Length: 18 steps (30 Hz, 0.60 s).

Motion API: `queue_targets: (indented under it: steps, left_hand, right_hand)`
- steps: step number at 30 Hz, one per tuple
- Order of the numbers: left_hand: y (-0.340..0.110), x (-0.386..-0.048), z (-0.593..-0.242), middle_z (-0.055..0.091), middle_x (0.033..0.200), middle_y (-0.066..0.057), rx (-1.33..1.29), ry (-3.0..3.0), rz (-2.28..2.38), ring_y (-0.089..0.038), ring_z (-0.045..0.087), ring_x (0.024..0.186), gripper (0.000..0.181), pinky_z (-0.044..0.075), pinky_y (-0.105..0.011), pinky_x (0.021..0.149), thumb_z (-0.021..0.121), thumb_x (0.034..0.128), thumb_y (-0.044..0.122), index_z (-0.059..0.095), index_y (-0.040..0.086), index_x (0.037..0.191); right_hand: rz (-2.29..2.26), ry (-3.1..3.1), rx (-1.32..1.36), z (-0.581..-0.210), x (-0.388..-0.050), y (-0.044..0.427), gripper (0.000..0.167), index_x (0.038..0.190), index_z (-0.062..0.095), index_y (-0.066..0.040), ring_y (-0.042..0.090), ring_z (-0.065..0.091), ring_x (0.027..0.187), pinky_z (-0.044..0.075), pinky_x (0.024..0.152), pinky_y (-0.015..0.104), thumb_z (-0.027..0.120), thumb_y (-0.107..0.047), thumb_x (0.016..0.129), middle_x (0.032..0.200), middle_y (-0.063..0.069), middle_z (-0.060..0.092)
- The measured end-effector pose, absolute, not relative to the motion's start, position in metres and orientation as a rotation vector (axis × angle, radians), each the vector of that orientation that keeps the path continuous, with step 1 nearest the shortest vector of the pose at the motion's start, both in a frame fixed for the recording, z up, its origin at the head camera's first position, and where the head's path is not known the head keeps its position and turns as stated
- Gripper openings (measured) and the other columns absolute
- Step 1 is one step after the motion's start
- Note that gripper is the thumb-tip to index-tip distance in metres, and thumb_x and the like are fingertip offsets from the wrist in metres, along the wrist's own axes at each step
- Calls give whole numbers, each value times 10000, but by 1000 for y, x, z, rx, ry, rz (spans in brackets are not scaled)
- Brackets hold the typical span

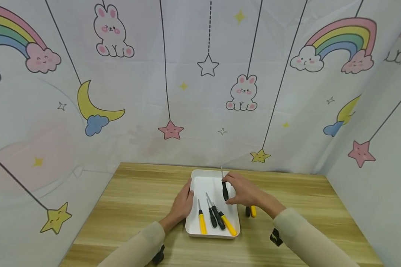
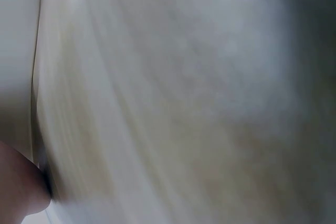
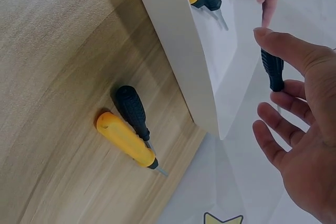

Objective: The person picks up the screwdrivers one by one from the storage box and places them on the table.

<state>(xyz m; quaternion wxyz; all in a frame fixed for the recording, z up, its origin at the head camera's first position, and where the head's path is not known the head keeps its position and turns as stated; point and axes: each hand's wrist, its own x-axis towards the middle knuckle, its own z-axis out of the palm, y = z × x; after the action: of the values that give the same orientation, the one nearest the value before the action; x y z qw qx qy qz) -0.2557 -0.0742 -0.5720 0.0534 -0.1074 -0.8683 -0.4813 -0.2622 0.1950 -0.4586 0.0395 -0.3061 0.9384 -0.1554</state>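
A white tray stands on the wooden table, and my left hand rests against its left wall. Several screwdrivers lie inside at the near end: a yellow one at the left, black ones in the middle and another yellow one at the right. Above the tray's right side, my right hand pinches a black screwdriver by its handle, shaft pointing away. The right wrist view shows that handle between thumb and fingers of the right hand. The left wrist view is mostly blurred.
Right of the tray, a yellow screwdriver and a black one lie side by side on the table. A patterned cloth hangs behind the table's far edge. A small black object is near the right sleeve.
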Motion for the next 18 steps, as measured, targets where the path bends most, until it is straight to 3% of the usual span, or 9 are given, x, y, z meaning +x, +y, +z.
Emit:
queue_targets:
  steps: [18]
  left_hand:
    - [-76, -256, -572, 363, 1669, -234, -332, -2625, -1458, -411, 353, 1536, 541, 274, -571, 1254, 419, 1114, 66, 318, -53, 1632]
  right_hand:
    - [-475, 2872, -900, -462, -259, 198, 748, 1401, 604, -48, 292, 571, 1265, 491, 1113, 498, 959, -290, 788, 1385, 88, 594]
